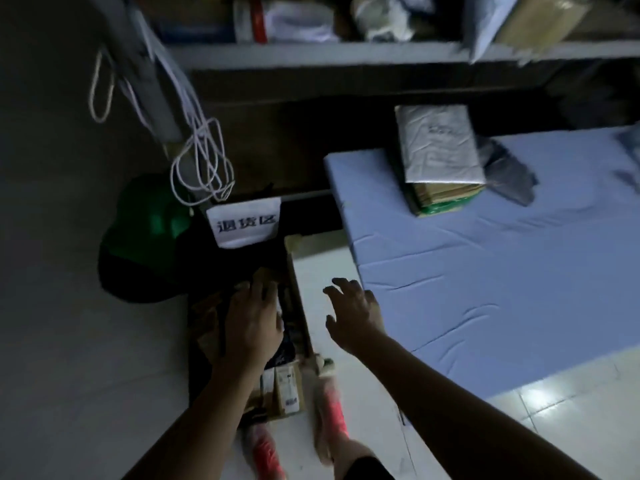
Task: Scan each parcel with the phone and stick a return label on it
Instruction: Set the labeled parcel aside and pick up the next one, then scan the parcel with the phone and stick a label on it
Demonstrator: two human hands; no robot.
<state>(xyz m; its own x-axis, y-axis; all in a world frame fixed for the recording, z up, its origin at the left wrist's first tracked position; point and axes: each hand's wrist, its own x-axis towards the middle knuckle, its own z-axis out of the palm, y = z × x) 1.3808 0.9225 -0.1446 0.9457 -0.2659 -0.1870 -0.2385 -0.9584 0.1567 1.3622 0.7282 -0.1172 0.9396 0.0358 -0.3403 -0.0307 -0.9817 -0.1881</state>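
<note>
Parcels (pixel 286 388) heaped in an open cardboard carton (pixel 298 306) on the pale floor (pixel 86 341), low and left of centre, all in dim light. White sign (pixel 247 221) with dark printed characters at the carton's far end. Left hand (pixel 252 320) palm down inside the carton, fingers stretched forward over dark wrapping and a brown packet; too dim and blurred to tell whether gripping anything or only touching. Right hand (pixel 353 313) in the air just right of the carton's wall, over the floor, fingers spread apart and slightly curved, holding nothing. Blue mat (pixel 502 271) to the right, creased, near the right hand but apart from it. On the mat's far corner a grey plastic mailer (pixel 440 147), flat on top of a brown and green stack (pixel 443 199), with a dark grey bag (pixel 509 171) just beside that stack on its right. Green rounded object (pixel 149 216) on the floor left of the sign, touching the carton or just behind it, hard to say which. Loops of white cord (pixel 202 161) hanging above it from a grey post (pixel 152 81). Shelf (pixel 346 55) along the top, its load blurred. Pair of pink-red slippers (pixel 332 410), worn, at the carton's near end
</note>
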